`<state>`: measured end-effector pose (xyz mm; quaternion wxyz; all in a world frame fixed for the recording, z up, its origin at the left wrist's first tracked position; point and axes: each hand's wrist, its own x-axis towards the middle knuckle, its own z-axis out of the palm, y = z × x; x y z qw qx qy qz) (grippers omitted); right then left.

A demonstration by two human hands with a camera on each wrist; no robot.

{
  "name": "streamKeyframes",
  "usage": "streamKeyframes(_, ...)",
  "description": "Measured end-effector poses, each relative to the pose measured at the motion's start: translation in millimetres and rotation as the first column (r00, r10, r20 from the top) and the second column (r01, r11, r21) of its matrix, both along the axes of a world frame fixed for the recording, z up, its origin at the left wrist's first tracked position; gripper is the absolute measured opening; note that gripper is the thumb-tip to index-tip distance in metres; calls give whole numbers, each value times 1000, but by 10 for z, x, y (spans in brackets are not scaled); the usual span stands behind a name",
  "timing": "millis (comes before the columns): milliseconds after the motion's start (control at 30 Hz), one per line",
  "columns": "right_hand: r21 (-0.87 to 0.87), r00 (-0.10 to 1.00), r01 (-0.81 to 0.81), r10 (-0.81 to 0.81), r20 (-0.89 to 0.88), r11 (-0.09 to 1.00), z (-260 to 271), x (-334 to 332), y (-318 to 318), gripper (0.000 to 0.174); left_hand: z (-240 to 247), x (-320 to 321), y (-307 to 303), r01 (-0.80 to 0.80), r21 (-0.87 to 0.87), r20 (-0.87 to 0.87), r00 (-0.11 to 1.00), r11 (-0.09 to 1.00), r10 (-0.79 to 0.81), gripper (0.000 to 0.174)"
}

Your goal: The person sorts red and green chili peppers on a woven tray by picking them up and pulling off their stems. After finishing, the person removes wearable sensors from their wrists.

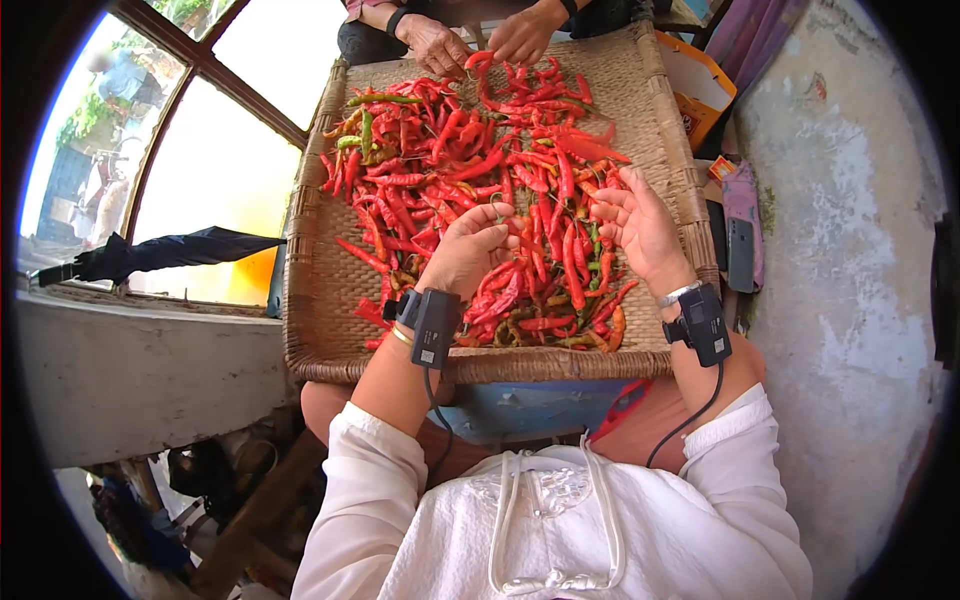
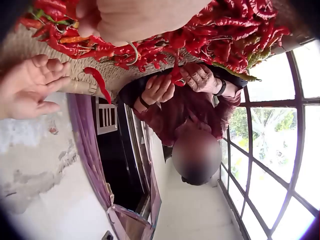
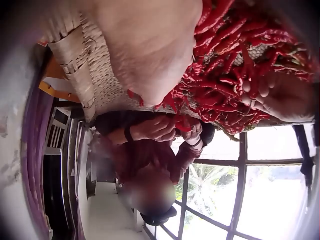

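Note:
Red chili peppers [image 1: 440, 150] lie heaped on a shallow woven tray [image 1: 330, 290], with a few green ones among them. Over the middle of the heap, my left hand [image 1: 462, 250] has its fingers bent in toward the thumb. A pale, curved chili stem [image 2: 133, 54] juts from its fingertips in the left wrist view. My right hand [image 1: 645, 230] is held palm inward above the heap's right side, fingers loosely spread and nothing between them. Beyond its fingertips, a blurred red chili [image 1: 592, 147] shows in the head view; the left wrist view has a chili [image 2: 97, 82] apart from the heap.
Across the tray, another person's hands [image 1: 435, 45] handle a red chili [image 1: 478, 60]. A folded black umbrella [image 1: 190, 252] lies along the windowsill at left. At right, a phone [image 1: 740, 255] and an orange box [image 1: 700, 90] sit between the tray and the wall [image 1: 840, 200].

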<state>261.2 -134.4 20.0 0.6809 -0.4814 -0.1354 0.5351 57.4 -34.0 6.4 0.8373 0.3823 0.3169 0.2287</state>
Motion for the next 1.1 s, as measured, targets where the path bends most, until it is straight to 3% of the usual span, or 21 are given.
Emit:
streamKeyframes(67,-76,996,35,-28,89,997,-110,-19,-2,34,-8,-7,22,26,-8,16,1000,1000,-26,16)
streamKeyframes(100,-126,950,-151,179,254,980,-141,-108,-8,33,-14,-10,28,50,-15,31,998,999,-50,17)
streamKeyframes(133,-205,837,-320,377,397,925,-155,-198,-21,32,0,-3,12,47,-16,32,998,999,-47,17)
streamKeyframes(233,-257,703,-595,648,292,761,-64,-392,-80,22,-23,33,-32,180,-49,105,979,982,-174,16)
streamKeyframes(500,-206,632,-739,766,117,641,20,-300,-109,13,-101,85,-24,233,0,116,966,972,-231,15)
streamKeyframes(567,-366,549,-740,821,156,564,9,-314,-115,13,-63,90,-49,266,16,-9,964,964,-266,16)
streamKeyframes(600,-367,547,-741,822,156,563,16,-299,-108,13,-62,82,-41,265,15,-9,964,964,-265,16)
streamKeyframes(667,-408,579,-657,771,266,634,42,-192,-74,15,-71,60,13,23,92,-179,984,995,-6,19)
streamKeyframes(700,-334,648,-613,697,306,716,79,-112,-39,19,-88,38,65,-20,175,-250,966,984,64,23)
streamKeyframes(733,-148,856,-462,483,184,875,118,-71,-24,19,-105,22,97,-53,208,-296,948,977,114,23)
streamKeyframes(800,3,988,-140,140,69,990,197,-36,37,32,-115,5,107,42,280,-372,926,959,68,21)
streamKeyframes(833,3,988,-140,139,69,990,122,-6,50,32,-201,8,104,42,279,-372,926,959,68,21)
streamKeyframes(867,-161,881,-255,297,368,954,-30,32,54,34,-358,13,96,189,396,-448,894,899,9,20)
streamKeyframes(900,-349,661,-302,458,595,887,-147,52,56,36,-445,26,78,336,489,-527,849,805,-34,20)
streamKeyframes(933,-532,252,-369,633,732,763,-194,14,30,32,-411,52,32,336,490,-526,850,805,-35,20)
streamKeyframes(1000,-556,-186,-377,528,829,741,-258,-139,-112,29,-337,90,-54,537,697,-637,768,475,67,22)
streamKeyframes(1033,-558,-187,-377,529,828,739,-259,-175,-134,29,-318,98,-57,543,708,-640,763,451,85,23)
streamKeyframes(1100,-715,-344,-378,628,698,588,-244,-208,-150,27,-355,105,-20,535,723,-641,756,437,135,22)
